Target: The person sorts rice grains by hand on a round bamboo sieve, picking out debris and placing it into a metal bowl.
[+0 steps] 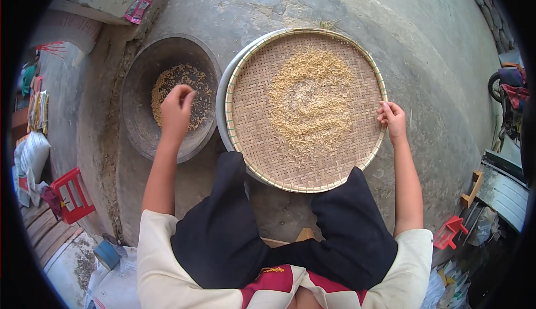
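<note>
A round woven tray (254,102) with a green-stitched rim lies tilted slightly over a grey basin, and unhusked grain (312,99) is spread over its middle. To its left stands a dark round bowl (139,63) with more grain (181,77) in the bottom. Over this bowl is my left hand (177,105), its fingers drawn together; whatever they may hold is too small to make out. At the tray's right rim, my right hand (392,117) has its fingers pinched together, and what is between them cannot be made out.
A pink packet (137,9) lies on a ledge at the upper left. Red plastic items (72,195) and sacks (34,155) are at the far left. At the right are a red plastic piece (449,232), a wooden piece (472,189) and a wheel (494,87).
</note>
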Demonstrator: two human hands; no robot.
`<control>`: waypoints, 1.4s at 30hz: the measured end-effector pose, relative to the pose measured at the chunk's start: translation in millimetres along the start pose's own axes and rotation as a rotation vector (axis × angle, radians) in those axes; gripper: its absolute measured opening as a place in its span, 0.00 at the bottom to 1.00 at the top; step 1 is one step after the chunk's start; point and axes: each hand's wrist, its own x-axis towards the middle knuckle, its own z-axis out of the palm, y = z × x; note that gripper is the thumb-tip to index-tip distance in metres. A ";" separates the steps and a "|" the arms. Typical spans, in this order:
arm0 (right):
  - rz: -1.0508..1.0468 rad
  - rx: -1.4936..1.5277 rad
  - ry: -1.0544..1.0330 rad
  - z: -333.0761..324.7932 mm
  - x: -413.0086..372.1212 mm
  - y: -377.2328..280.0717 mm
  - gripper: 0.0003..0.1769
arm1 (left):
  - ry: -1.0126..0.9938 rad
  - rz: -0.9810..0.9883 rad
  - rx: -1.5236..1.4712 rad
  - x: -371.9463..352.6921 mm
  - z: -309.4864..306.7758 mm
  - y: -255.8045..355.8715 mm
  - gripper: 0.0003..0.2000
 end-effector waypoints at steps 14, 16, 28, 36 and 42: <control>-0.005 -0.058 -0.011 2.0 0.0 -5.4 0.12 | -0.151 -0.048 -0.052 19.5 21.5 -8.5 0.07; -0.001 -0.058 -0.012 1.8 -0.1 -5.0 0.12 | -0.260 0.120 -0.047 24.6 38.7 15.5 0.07; 0.004 -0.038 -0.027 -0.1 0.3 -4.0 0.14 | -0.567 0.519 0.158 58.1 137.4 57.4 0.08; -0.003 -0.013 -0.023 -0.4 0.3 -3.4 0.13 | -0.636 0.543 0.290 65.8 160.6 63.0 0.07; -0.007 -0.018 -0.025 -0.5 0.2 -3.0 0.13 | -0.635 0.531 0.317 67.7 161.0 57.1 0.04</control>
